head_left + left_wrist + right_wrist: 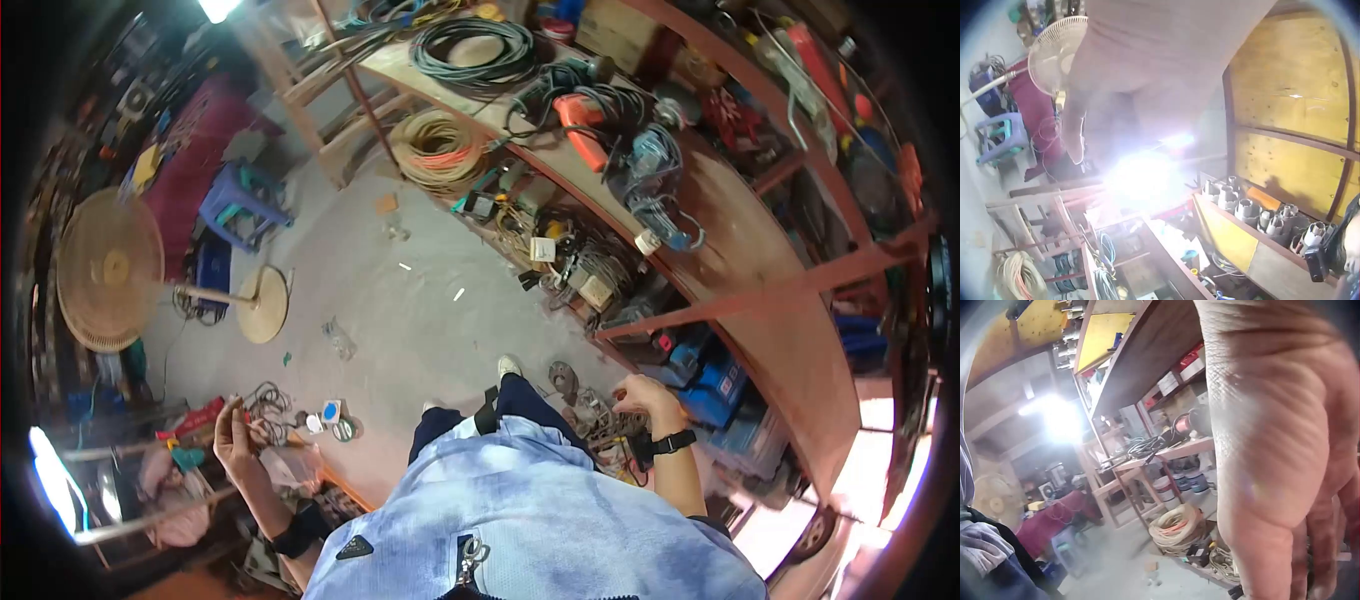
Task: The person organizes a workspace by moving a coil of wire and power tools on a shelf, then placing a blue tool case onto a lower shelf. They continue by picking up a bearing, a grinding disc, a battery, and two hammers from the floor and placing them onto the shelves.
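My left hand [236, 445] hangs out at the left of the head view, its fingers loosely extended and nothing seen in them. In the left wrist view a bright glare covers part of its fingers. On the other side, my right hand [650, 400] is held loosely curled beside the workbench [770, 260], near the lower shelf's blue case [715, 392]. The right wrist view has its palm [1266, 437] up close, fingers pointing down. A dark strap [673, 441] circles that wrist. Both hands are away from the tools on the bench, such as the orange power tool [582, 130].
Coiled cable [472, 52] and a blue-grey power tool [650, 170] lie on the bench. Below sits a hose coil [437, 150]. A standing fan [110, 265] and a blue stool [243, 205] are at the left. Tape rolls [343, 430] and metal parts [575, 390] lie on the floor.
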The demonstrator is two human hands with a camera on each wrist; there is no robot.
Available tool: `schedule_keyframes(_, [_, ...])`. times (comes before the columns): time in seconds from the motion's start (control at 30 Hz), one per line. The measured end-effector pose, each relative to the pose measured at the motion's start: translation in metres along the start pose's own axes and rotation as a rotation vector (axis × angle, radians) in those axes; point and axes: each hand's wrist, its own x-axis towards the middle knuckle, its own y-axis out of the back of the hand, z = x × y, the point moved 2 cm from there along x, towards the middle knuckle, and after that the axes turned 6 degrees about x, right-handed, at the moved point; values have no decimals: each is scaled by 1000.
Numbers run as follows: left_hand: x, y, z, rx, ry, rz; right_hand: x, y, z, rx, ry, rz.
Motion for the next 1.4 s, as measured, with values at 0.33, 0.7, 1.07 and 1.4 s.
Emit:
schedule_keyframes(0.33, [149,-29,-21,111,-189,-461,-63,-198,-58,620,-326,-33])
schedule_keyframes(0.7, [153,-75,-14,100,-347,-799,-173,-596,-106,1466,-646,165])
schedule_keyframes(1.07, [74,-56,-16,28,-568,-661,-192,-517,-138,1224,-561,242])
schedule_keyframes(1.4, [10,-13,-16,199,-707,-680,-215,-620,-110,1514,-680,178])
